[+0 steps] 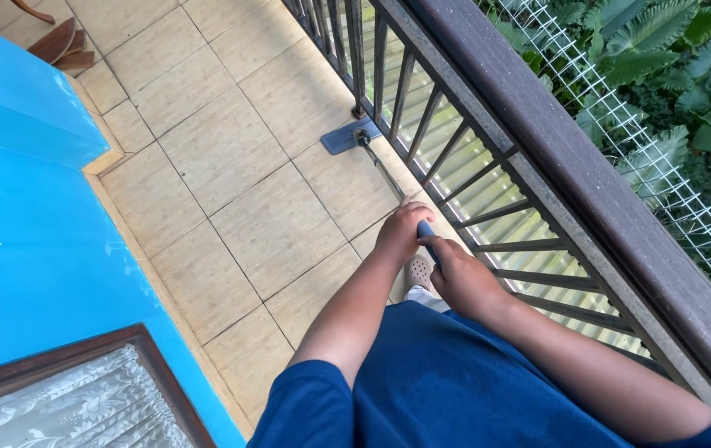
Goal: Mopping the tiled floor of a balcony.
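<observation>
The largest surface is the floor (231, 149), laid with beige square tiles and seen from above. Along its left edge a bright blue wall (32, 249) is seen, with a brown-framed window (82, 398) at the bottom left, behind which a white lace curtain is visible. Along the right edge a dark brown railing (571, 166) with slanted balusters is seen, running from the top centre to the bottom right. Beyond the railing, white wire mesh (670, 174) and green foliage (687, 58) are visible. A piece of wooden furniture (61, 41) is partly shown at the top left corner.

A blue shirt (446, 382) fills the lower centre of the view, and a light perforated shoe (418, 271) is seen on the floor between the two forearms.

A flat mop (372, 153) is held near the railing. Its dark rectangular head (347, 135) lies flat on the tiles, just beside the base of the balusters. Its thin metal handle runs back toward the person and ends in a blue grip (427, 231).

The left hand (402, 231) is closed around the handle, ahead of the blue grip. The right hand (459, 274) is closed around the blue grip, just behind the left hand
</observation>
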